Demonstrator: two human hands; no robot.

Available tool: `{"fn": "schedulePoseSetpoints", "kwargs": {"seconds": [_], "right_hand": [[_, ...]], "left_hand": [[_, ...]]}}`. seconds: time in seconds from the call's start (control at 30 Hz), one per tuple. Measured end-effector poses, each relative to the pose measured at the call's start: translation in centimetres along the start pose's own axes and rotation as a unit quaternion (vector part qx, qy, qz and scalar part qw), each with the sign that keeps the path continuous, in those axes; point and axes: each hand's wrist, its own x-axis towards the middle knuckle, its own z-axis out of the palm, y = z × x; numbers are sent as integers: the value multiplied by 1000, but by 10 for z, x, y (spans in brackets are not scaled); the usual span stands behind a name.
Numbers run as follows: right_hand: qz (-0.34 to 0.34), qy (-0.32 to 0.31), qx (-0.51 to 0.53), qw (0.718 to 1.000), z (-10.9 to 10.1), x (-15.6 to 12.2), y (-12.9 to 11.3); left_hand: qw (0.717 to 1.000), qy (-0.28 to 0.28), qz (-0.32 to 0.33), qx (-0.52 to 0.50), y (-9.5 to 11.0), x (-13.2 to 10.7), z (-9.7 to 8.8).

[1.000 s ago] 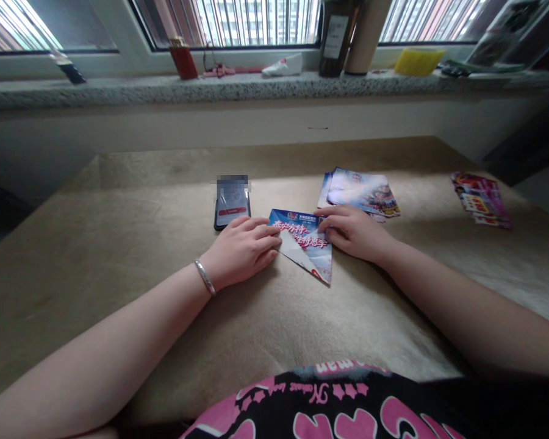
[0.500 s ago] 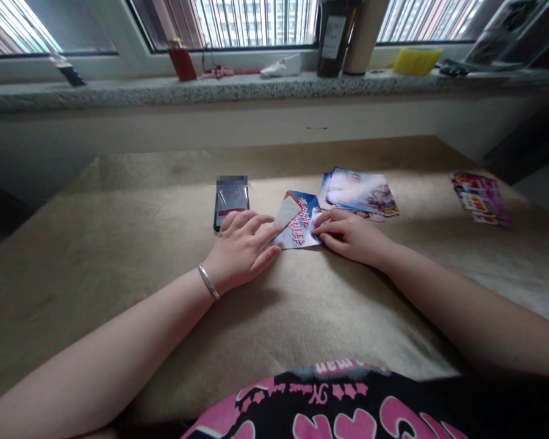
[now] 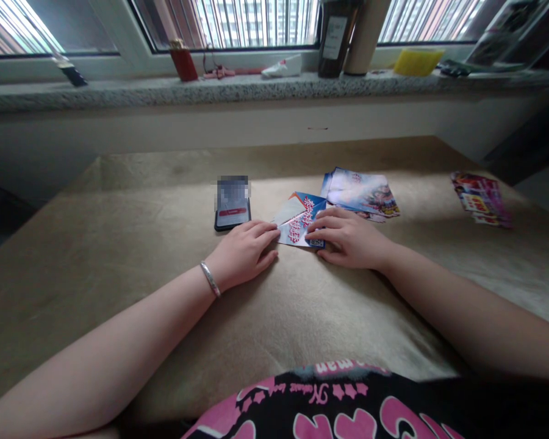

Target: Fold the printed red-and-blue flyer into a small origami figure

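A folded sheet of printed paper (image 3: pixel 297 221), blue and white with pink-red lettering and a small code square, lies on the table in front of me. My left hand (image 3: pixel 247 249) rests palm down at its left corner, fingertips touching the edge and the thumb apart on the tabletop. Across the right part of the sheet lie the spread fingers of my right hand (image 3: pixel 350 239), covering some of the print. A smartphone (image 3: pixel 233 207) with a lit screen sits just beyond my left hand. Behind my right hand is a stack of printed sheets (image 3: pixel 361 188).
At the far right of the cloth-covered table (image 3: pixel 132 244) lies a fanned pile of red and pink printed papers (image 3: pixel 479 198). The stone windowsill (image 3: pixel 274 90) holds a red container (image 3: pixel 183 63), a dark bottle (image 3: pixel 333 46) and a yellow block (image 3: pixel 418 62).
My left hand has drawn down and off the sheet's left part, uncovering the phone's lower edge. My right fingers have spread further across the paper, and the code square now shows.
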Motion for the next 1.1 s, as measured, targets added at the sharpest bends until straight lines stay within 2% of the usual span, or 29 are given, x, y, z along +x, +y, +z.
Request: {"fn": "schedulePoseSetpoints", "kwargs": {"seconds": [0.13, 0.4, 0.67, 0.8, 0.97, 1.1], "right_hand": [[-31, 2, -14, 999, 4, 1, 0], [-44, 36, -4, 998, 4, 5, -5], [49, 28, -4, 998, 1, 1, -9], [100, 39, 56, 993, 3, -1, -9], [174, 59, 147, 972, 5, 0, -10], [212, 67, 161, 962, 7, 3, -9]], "left_hand": [[1000, 11, 13, -6, -3, 0, 1], [999, 17, 36, -19, -6, -1, 0], [996, 43, 73, -17, -5, -1, -3], [994, 35, 101, -28, -6, 0, -3], [990, 23, 133, -49, -7, -1, -5], [987, 25, 145, -70, -7, -2, -4]]}}
